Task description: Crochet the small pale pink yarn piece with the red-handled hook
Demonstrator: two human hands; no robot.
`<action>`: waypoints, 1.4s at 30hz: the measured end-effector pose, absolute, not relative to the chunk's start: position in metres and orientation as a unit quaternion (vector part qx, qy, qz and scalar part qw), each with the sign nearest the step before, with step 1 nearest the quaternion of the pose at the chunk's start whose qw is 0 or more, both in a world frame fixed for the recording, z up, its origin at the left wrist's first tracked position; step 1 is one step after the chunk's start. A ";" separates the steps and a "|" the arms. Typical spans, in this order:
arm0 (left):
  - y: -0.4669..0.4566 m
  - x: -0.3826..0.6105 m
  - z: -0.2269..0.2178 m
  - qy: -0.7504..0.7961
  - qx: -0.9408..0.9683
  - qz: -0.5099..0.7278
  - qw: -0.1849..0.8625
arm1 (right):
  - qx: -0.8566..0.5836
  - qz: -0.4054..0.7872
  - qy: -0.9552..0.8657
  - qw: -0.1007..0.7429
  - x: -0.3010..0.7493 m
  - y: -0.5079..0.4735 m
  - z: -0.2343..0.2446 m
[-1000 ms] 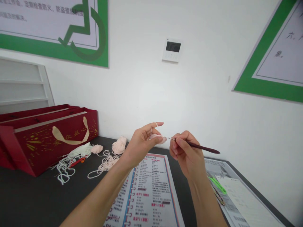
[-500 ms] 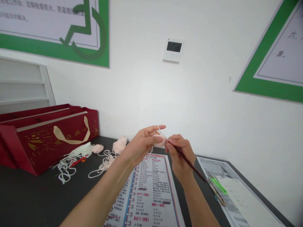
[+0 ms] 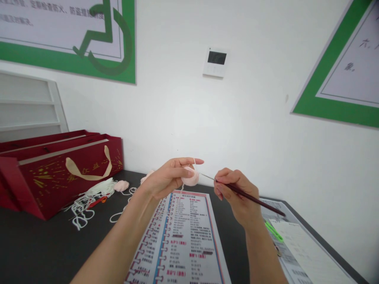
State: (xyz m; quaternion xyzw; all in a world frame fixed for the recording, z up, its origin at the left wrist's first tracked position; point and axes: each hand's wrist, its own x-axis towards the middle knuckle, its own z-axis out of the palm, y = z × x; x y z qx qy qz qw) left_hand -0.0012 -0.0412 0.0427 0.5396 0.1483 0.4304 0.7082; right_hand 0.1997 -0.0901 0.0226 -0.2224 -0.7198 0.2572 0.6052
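My left hand (image 3: 172,173) pinches a small pale pink crochet piece (image 3: 190,176) between thumb and fingers. Its index finger stretches out to the right with a strand of yarn looped over it. In my right hand (image 3: 237,193) is a crochet hook (image 3: 253,197) with a dark reddish-brown handle, held like a pen. The thin metal shaft points left, its tip close beside the right edge of the crochet piece; whether it sits in a loop is too small to tell. Beneath both hands lies a printed pattern sheet (image 3: 192,221) with a spiral-binding design.
Red gift bags (image 3: 74,169) stand at the left against the wall. White yarn (image 3: 85,209), a small pink crocheted piece (image 3: 121,185) and an orange-red tool (image 3: 97,201) lie before them. To the right are papers (image 3: 308,244) and a bright green clip-like object (image 3: 274,231).
My right hand has drawn the hook to the right, away from the crochet piece, and its handle lies flatter. My left hand has shifted slightly left with the piece.
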 end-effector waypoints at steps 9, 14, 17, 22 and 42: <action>-0.052 0.009 0.044 0.181 0.592 0.482 0.620 | -0.183 0.408 -0.637 0.628 0.194 -0.087 0.032; -0.060 0.021 0.044 0.203 0.589 0.553 0.553 | -0.217 0.319 -0.654 0.651 0.191 -0.088 0.027; -0.061 0.023 0.043 0.208 0.588 0.564 0.541 | -0.232 0.257 -0.680 0.646 0.190 -0.089 0.022; -0.062 0.027 0.042 0.216 0.583 0.585 0.521 | -0.283 0.178 -0.699 0.632 0.187 -0.096 0.021; -0.063 0.039 0.037 0.206 0.554 0.536 0.603 | -0.205 -0.221 -0.785 0.541 0.187 -0.066 0.008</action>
